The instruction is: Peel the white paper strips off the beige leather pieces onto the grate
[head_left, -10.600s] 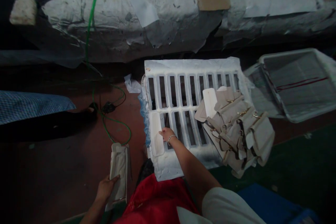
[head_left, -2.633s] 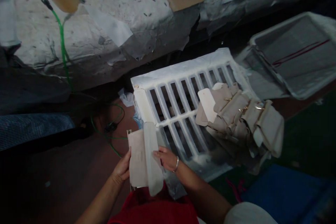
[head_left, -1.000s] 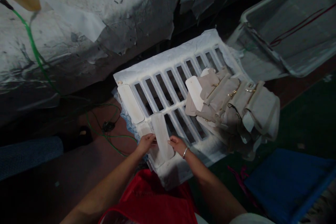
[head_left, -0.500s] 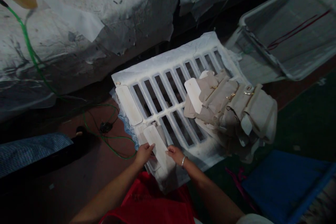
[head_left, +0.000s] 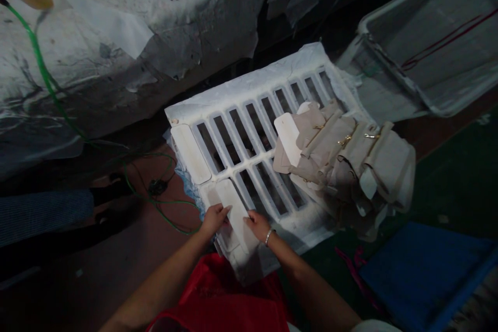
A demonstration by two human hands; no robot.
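Observation:
A long white panel with rounded corners [head_left: 236,212] lies between my hands, at the near left corner of a white slotted plastic surface [head_left: 233,168]. My left hand [head_left: 215,219] pinches the panel's left edge. On its right edge, the fingers of my right hand [head_left: 258,227], with a bracelet at the wrist, are closed. Beneath the panel is a beige piece [head_left: 212,196], mostly covered. A similar pale panel [head_left: 190,154] rests flat at the far left corner of the slotted surface.
A pile of beige bag pieces with gold clasps [head_left: 346,161] covers the slotted surface's right side. Behind stands a paper-covered table [head_left: 167,26]. A white bin [head_left: 404,72] and a blue stool-like object [head_left: 424,270] are at right. Green cable [head_left: 171,225] and another person's legs [head_left: 46,218] are at left.
My hands have moved the white panel slightly away from me, so it covers more of the beige piece's far end. The other person's legs have shifted at left.

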